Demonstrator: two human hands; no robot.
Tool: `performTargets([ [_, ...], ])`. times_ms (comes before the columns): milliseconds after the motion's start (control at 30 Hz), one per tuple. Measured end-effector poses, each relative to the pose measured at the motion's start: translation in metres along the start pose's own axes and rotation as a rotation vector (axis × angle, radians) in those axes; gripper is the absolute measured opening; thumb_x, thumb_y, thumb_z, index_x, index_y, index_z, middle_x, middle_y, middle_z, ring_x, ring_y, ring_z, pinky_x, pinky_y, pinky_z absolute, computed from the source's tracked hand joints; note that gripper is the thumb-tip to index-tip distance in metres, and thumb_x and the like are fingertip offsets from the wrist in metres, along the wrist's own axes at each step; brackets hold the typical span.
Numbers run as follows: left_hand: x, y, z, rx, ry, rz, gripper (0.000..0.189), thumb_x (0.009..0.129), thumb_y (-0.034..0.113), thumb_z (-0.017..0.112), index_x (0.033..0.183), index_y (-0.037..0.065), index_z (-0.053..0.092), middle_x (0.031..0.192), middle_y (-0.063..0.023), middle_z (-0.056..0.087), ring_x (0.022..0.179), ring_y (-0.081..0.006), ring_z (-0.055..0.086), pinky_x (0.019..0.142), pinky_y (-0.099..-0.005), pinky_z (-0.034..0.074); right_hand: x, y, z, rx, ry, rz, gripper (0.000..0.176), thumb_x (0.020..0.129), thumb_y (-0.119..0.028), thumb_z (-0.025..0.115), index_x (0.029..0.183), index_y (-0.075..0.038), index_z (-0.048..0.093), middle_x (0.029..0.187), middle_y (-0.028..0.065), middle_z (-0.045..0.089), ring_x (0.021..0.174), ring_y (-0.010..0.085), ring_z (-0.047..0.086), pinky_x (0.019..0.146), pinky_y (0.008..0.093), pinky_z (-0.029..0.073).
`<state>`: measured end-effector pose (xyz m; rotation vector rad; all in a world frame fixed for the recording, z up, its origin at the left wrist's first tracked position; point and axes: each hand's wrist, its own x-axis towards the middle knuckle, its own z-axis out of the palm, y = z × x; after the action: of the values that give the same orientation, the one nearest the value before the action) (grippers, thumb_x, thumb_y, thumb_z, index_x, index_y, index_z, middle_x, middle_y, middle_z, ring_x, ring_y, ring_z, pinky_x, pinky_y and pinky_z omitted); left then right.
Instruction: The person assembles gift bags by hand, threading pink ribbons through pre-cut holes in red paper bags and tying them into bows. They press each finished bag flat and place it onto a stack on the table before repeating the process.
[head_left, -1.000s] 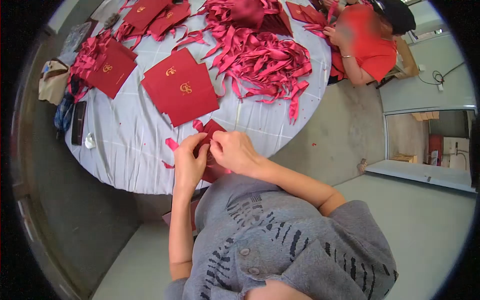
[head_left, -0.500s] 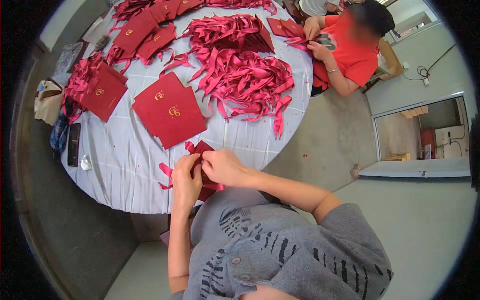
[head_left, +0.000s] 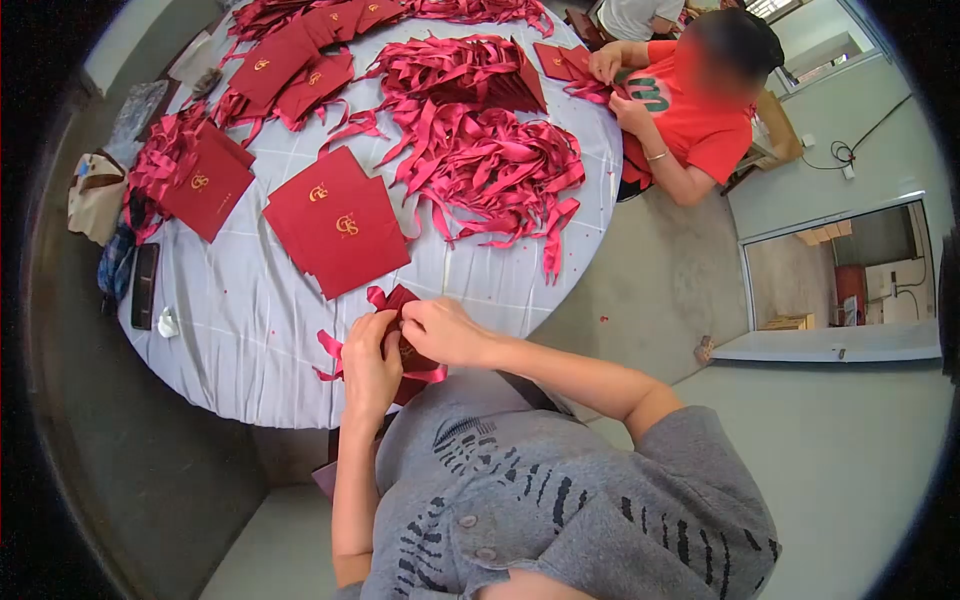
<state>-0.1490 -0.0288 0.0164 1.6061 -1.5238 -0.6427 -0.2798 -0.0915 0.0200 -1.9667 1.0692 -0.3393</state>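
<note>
Pinching a red ribbon against a dark red card, your left hand and right hand have hardly shifted; the tying looks unfinished.

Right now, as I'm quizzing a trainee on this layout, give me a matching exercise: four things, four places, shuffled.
1 small dark red paper card with ribbon
2 stack of flat red cards with gold emblems
3 heap of loose red satin ribbons
4 black flat rectangular object

A by the grey-clothed table's left edge
B held between left hand and right hand
C mid-table, toward the person in the red shirt
D just beyond the hands

Pairs: 1-B, 2-D, 3-C, 4-A
</note>
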Motion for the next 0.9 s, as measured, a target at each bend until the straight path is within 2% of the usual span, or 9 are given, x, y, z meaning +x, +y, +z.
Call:
performTargets([
  [167, -0.001, -0.010, 0.003, -0.079, -0.016, -0.139, 0.018, 0.073, -0.003, 0.057, 0.092, -0.002, 0.060, 0.086, -0.0180, 0.062, 0.079, -0.0330, 0.060, 0.072, -0.0376, 0.047, -0.010, 0.004, 0.009, -0.100, 0.067, -0.094, 0.017, 0.077, -0.012, 0.051, 0.072, 0.004, 0.054, 0.067, 0.0250, 0.057, 0.066, 0.0426, 0.057, 0.059, 0.0493, 0.045],
  [233, -0.001, -0.012, 0.005, -0.069, -0.009, -0.140, 0.018, 0.074, -0.002, 0.058, 0.091, -0.002, 0.060, 0.086, -0.0181, 0.062, 0.079, -0.0328, 0.060, 0.072, -0.0374, 0.047, -0.012, -0.001, 0.008, -0.142, 0.099, -0.168, 0.014, 0.077, -0.010, 0.052, 0.073, 0.003, 0.053, 0.065, 0.0243, 0.057, 0.064, 0.0427, 0.057, 0.057, 0.0493, 0.045],
  [400, 0.002, -0.009, 0.004, -0.059, -0.005, -0.141, 0.017, 0.074, 0.000, 0.059, 0.091, -0.002, 0.061, 0.085, -0.0181, 0.063, 0.077, -0.0323, 0.061, 0.071, -0.0372, 0.048, -0.013, 0.007, 0.013, -0.103, 0.142, -0.119, 0.014, 0.079, -0.012, 0.052, 0.074, 0.001, 0.053, 0.064, 0.0231, 0.056, 0.062, 0.0426, 0.056, 0.055, 0.0496, 0.043],
  [500, 0.004, -0.004, -0.001, -0.067, -0.043, -0.231, 0.016, 0.075, 0.001, 0.059, 0.091, -0.002, 0.061, 0.082, -0.0182, 0.064, 0.075, -0.0309, 0.062, 0.068, -0.0361, 0.048, -0.014, 0.008, 0.012, -0.063, 0.170, -0.107, 0.015, 0.081, -0.013, 0.053, 0.074, 0.000, 0.053, 0.063, 0.0228, 0.056, 0.061, 0.0425, 0.056, 0.053, 0.0498, 0.043],
  [600, 0.006, -0.004, -0.005, -0.107, -0.087, -0.291, 0.017, 0.075, 0.002, 0.061, 0.091, -0.004, 0.061, 0.081, -0.0147, 0.066, 0.073, -0.0193, 0.065, 0.067, -0.0291, 0.049, -0.015, 0.003, 0.012, -0.058, 0.184, -0.065, 0.019, 0.082, -0.016, 0.053, 0.071, -0.001, 0.052, 0.062, 0.0227, 0.056, 0.061, 0.0421, 0.056, 0.053, 0.0502, 0.042],
  [633, 0.005, -0.006, -0.005, -0.103, -0.085, -0.300, 0.017, 0.075, 0.002, 0.061, 0.091, -0.004, 0.061, 0.081, -0.0147, 0.066, 0.073, -0.0193, 0.065, 0.067, -0.0291, 0.049, -0.015, 0.003, 0.010, -0.051, 0.181, -0.057, 0.019, 0.083, -0.017, 0.053, 0.071, -0.001, 0.052, 0.062, 0.0227, 0.056, 0.061, 0.0419, 0.056, 0.053, 0.0502, 0.042],
  [700, 0.005, -0.008, -0.004, -0.163, -0.082, -0.289, 0.015, 0.076, 0.003, 0.060, 0.090, -0.003, 0.061, 0.079, -0.0176, 0.065, 0.070, -0.0255, 0.065, 0.064, -0.0323, 0.049, -0.015, 0.004, 0.010, -0.064, 0.179, -0.064, 0.019, 0.082, -0.017, 0.053, 0.071, -0.001, 0.052, 0.063, 0.0230, 0.056, 0.061, 0.0420, 0.056, 0.053, 0.0501, 0.042],
  [767, 0.005, -0.007, -0.005, -0.158, -0.085, -0.283, 0.016, 0.076, 0.003, 0.061, 0.090, -0.004, 0.061, 0.079, -0.0171, 0.065, 0.071, -0.0244, 0.065, 0.065, -0.0320, 0.050, -0.014, 0.004, 0.011, -0.085, 0.196, -0.058, 0.017, 0.081, -0.014, 0.054, 0.071, 0.000, 0.053, 0.059, 0.0208, 0.054, 0.055, 0.0374, 0.056, 0.049, 0.0440, 0.041],
  [900, 0.007, -0.006, -0.005, -0.163, -0.089, -0.277, 0.016, 0.076, 0.002, 0.061, 0.090, -0.004, 0.061, 0.080, -0.0170, 0.066, 0.072, -0.0245, 0.066, 0.065, -0.0316, 0.050, -0.015, 0.002, 0.007, -0.073, 0.184, -0.050, 0.017, 0.081, -0.014, 0.054, 0.071, 0.000, 0.054, 0.059, 0.0208, 0.054, 0.054, 0.0370, 0.056, 0.049, 0.0435, 0.041],
])
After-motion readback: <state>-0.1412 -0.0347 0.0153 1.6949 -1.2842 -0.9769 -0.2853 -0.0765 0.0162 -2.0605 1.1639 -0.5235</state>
